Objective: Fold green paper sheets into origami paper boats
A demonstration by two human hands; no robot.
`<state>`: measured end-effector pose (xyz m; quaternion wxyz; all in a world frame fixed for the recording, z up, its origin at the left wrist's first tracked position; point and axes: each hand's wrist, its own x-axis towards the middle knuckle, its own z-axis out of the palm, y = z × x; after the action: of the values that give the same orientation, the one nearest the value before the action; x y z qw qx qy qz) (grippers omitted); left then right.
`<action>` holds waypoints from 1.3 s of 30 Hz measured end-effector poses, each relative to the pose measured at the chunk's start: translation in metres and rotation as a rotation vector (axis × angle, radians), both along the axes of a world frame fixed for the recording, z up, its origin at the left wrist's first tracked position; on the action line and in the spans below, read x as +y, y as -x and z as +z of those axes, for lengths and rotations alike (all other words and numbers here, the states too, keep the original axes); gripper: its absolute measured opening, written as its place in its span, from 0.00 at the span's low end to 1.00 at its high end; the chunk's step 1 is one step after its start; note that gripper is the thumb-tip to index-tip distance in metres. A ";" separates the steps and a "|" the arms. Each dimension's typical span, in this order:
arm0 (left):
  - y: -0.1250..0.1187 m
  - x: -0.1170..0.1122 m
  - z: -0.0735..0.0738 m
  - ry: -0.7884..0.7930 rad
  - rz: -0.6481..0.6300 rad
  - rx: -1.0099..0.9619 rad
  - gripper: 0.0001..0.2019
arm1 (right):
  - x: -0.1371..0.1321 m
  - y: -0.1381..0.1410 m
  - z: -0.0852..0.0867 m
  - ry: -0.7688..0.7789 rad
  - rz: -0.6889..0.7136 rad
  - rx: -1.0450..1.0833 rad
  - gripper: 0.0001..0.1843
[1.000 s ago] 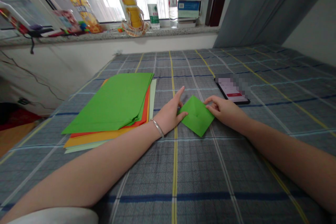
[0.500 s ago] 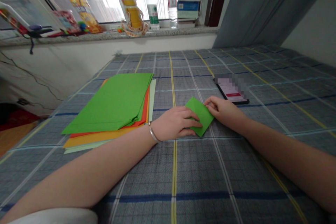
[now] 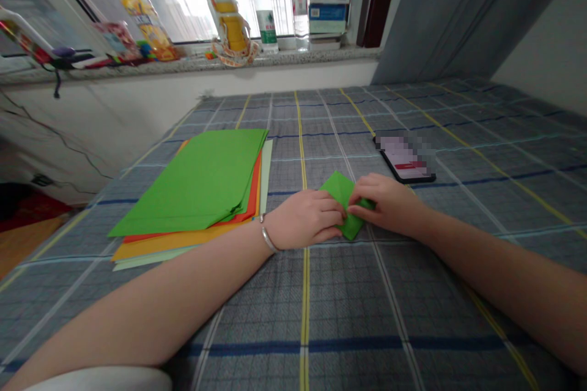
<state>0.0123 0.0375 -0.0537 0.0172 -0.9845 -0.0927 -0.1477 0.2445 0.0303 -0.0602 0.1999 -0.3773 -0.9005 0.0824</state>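
Observation:
A small folded square of green paper [image 3: 338,186] lies on the checked cloth, turned so that one corner points away from me. My left hand [image 3: 308,218], with a silvery bangle at its wrist, covers the paper's left side; its bent fingers press together at the middle. From the right, my right hand [image 3: 380,201] pinches the paper between thumb and fingers, bringing its right part inward. Fingertips of both hands almost meet over the square. The pinched edge is partly hidden behind the right fingers.
Left of the hands lies a stack of coloured sheets [image 3: 197,180], green on top. Beyond my right hand rests a phone [image 3: 403,162] with its screen lit. Bottles [image 3: 266,18] and boxes [image 3: 328,12] line the windowsill behind the checked cloth [image 3: 257,324].
My right hand has moved left and inward with the paper's right corner, now close to the left fingertips. The left hand's fingers have drawn together and back slightly.

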 end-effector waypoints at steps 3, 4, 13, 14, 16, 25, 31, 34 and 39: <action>0.000 -0.001 0.000 -0.011 0.008 -0.001 0.12 | -0.003 0.002 0.001 0.087 0.118 0.015 0.08; 0.000 -0.001 0.000 -0.017 0.008 0.000 0.13 | -0.002 0.002 0.000 0.106 0.132 0.024 0.07; 0.000 -0.004 0.002 -0.069 0.089 0.050 0.16 | 0.005 0.000 -0.006 0.113 -0.034 -0.015 0.04; 0.000 -0.004 0.002 -0.060 0.110 0.055 0.17 | 0.005 0.000 -0.006 0.111 -0.053 -0.024 0.04; 0.001 -0.004 0.002 -0.040 0.147 0.060 0.17 | 0.005 0.000 -0.006 0.108 -0.099 -0.038 0.05; 0.003 -0.002 0.000 -0.118 0.218 0.047 0.15 | 0.000 0.000 0.001 0.113 -0.109 -0.022 0.12; 0.002 0.004 -0.001 0.071 0.378 -0.024 0.12 | 0.000 -0.002 0.002 0.035 0.049 -0.043 0.16; 0.002 0.006 -0.003 0.175 0.444 -0.063 0.11 | 0.002 -0.002 -0.003 -0.040 0.055 -0.065 0.12; 0.002 0.008 -0.005 0.295 0.488 -0.135 0.10 | 0.006 0.000 -0.010 -0.043 0.021 -0.026 0.09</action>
<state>0.0107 0.0454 -0.0589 -0.0971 -0.9130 -0.3481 -0.1894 0.2449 0.0361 -0.0700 0.1954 -0.3644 -0.9085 0.0599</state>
